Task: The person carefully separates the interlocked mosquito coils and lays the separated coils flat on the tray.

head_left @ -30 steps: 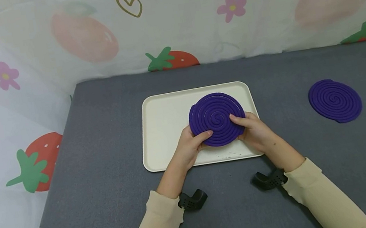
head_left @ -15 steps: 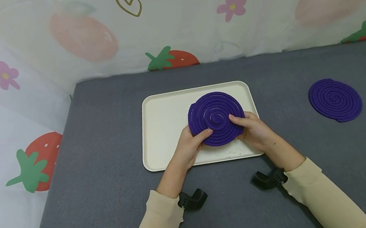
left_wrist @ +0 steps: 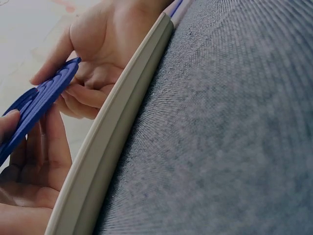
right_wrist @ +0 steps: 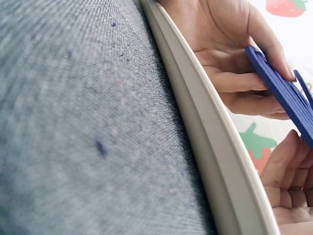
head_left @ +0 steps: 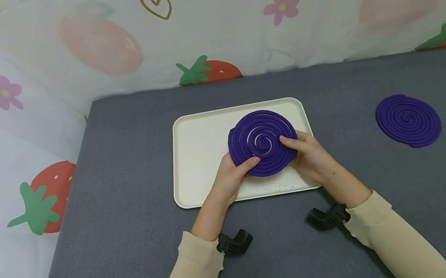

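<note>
Held coil: we hold a dark purple spiral disc of coiled material (head_left: 262,142) over the right half of the cream rectangular plastic tray (head_left: 199,157), lifted off its floor; the wrist views show it raised and tilted, edge-on between the two hands.
Left hand: our left hand (head_left: 231,178) pinches the coil's near left edge, thumb on top and fingers curled beneath it; the left wrist view (left_wrist: 27,166) shows the fingers cupped under the disc.
Right hand: our right hand (head_left: 310,157) grips the near right edge, thumb lying across the outer rings and fingers curled below; in the right wrist view (right_wrist: 283,176) the palm sits under the coil.
Change: against the frame half a second ago, a pale gap now shows between the inner rings near the centre, where the spiral read as one solid disc before; both hands stay at the same edges, and the coil sits in nearly the same spot.
Second coil: another dark purple spiral disc (head_left: 408,120) lies flat on the grey fabric table cover (head_left: 135,248), well apart to the right, unmoved.
Surroundings: a white cloth printed with strawberries and flowers (head_left: 25,91) hangs behind and to the left of the table.
</note>
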`<state>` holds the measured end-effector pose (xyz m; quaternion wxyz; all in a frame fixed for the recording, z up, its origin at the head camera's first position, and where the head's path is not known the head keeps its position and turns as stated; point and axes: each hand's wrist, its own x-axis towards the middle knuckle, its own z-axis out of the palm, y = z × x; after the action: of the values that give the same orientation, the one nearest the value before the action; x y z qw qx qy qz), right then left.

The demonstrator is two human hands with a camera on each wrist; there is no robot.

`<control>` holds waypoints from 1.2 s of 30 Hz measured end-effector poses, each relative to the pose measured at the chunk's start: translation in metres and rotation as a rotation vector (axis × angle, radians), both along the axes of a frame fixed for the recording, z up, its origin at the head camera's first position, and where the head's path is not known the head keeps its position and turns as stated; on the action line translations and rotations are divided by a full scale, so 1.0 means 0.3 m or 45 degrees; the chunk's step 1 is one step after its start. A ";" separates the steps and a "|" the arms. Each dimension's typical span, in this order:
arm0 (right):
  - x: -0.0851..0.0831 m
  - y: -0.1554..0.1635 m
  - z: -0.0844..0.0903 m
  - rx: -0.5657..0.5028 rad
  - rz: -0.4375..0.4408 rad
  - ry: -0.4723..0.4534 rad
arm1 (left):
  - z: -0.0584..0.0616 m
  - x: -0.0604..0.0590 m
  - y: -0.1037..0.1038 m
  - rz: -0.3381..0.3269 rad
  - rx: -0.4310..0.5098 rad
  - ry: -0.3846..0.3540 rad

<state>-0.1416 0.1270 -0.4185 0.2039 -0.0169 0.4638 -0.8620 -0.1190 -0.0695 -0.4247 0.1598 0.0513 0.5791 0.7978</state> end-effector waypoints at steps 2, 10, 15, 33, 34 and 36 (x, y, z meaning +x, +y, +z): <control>-0.002 0.000 -0.001 -0.030 -0.016 0.000 | 0.002 0.000 0.000 0.005 0.005 0.002; -0.003 0.001 -0.006 -0.108 -0.032 0.021 | 0.005 0.001 0.000 0.000 0.022 0.016; -0.003 0.002 -0.010 -0.130 -0.034 0.040 | 0.004 0.002 0.000 -0.010 0.029 0.015; -0.004 0.005 -0.005 -0.046 0.035 0.070 | -0.002 -0.002 0.001 0.027 0.008 0.003; -0.004 0.006 -0.005 -0.043 0.036 0.069 | -0.002 -0.002 0.002 0.028 0.008 -0.001; -0.004 0.007 -0.006 -0.029 0.040 0.066 | -0.002 -0.002 0.003 0.033 0.002 -0.010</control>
<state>-0.1427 0.1291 -0.4203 0.2052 -0.0490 0.4589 -0.8631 -0.1197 -0.0685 -0.4254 0.1518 0.0407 0.5783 0.8005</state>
